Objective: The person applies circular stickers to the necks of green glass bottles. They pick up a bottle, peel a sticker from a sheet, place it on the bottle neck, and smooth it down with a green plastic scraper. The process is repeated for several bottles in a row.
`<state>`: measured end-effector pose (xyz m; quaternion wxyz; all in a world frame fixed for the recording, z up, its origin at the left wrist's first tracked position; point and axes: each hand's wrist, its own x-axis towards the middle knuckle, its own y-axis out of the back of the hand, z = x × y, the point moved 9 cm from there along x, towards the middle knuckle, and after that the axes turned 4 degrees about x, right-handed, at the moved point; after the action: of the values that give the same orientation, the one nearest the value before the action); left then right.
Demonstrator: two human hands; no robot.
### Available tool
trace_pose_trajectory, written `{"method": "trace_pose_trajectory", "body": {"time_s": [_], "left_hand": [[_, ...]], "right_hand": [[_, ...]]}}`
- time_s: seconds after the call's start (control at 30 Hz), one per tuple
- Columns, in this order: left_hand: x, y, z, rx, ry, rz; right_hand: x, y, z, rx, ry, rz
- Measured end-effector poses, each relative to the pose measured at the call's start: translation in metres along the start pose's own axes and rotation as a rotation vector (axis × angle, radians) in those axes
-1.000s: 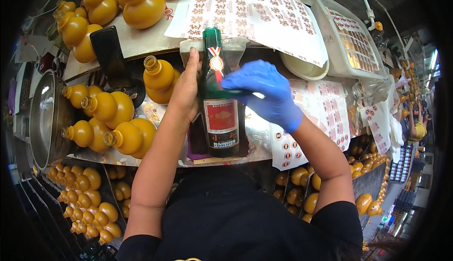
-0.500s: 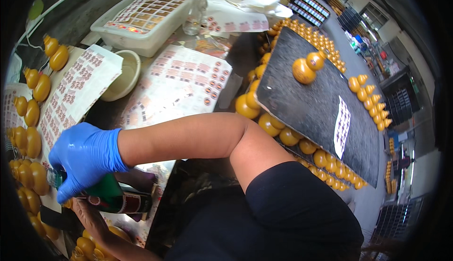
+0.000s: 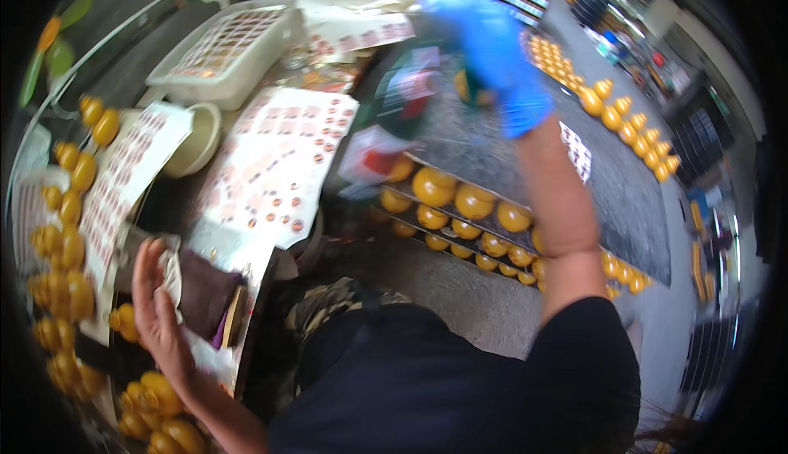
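Observation:
My right hand (image 3: 492,52), in a blue glove and smeared by motion, is raised over the dark grey board (image 3: 591,216). It is closed on a green glass bottle (image 3: 404,97), which hangs blurred and tilted to its left, with a white and red label low on it. A bit of orange gourd-shaped bottle (image 3: 462,86) shows beside the glove; the rest is hidden. My bare left hand (image 3: 160,314) is open, fingers up and empty. Just right of it, on the bench, lies a brown cloth-covered support (image 3: 209,294).
Sticker sheets (image 3: 275,146) cover the bench beside a white bowl (image 3: 209,138) and a white tub (image 3: 234,84). Orange gourd-shaped bottles (image 3: 72,249) line the left edge. More orange bottles (image 3: 474,201) stand in layers under the board. A sticker strip (image 3: 576,152) lies on the board.
My right hand has swung from the bench at left up and right over the board, carrying the green bottle off the support. My left hand has come away from the bottle and opened.

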<state>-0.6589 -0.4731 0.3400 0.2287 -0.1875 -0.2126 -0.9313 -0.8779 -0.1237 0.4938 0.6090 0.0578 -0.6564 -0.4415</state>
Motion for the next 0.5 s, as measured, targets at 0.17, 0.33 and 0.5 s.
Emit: {"method": "trace_pose_trajectory", "body": {"time_s": [0.17,0.33,0.5], "left_hand": [[-0.036,-0.017,-0.014,-0.037,0.221,-0.143],[-0.066,-0.021,-0.014,-0.077,0.184,-0.156],[-0.094,0.000,-0.010,0.038,0.239,-0.174]], "right_hand": [[-0.121,0.080,0.206,-0.192,-0.758,-0.203],[-0.236,0.133,0.364,-0.508,-0.756,-0.161],[-0.275,0.135,0.394,-0.691,-0.705,-0.109]]}}
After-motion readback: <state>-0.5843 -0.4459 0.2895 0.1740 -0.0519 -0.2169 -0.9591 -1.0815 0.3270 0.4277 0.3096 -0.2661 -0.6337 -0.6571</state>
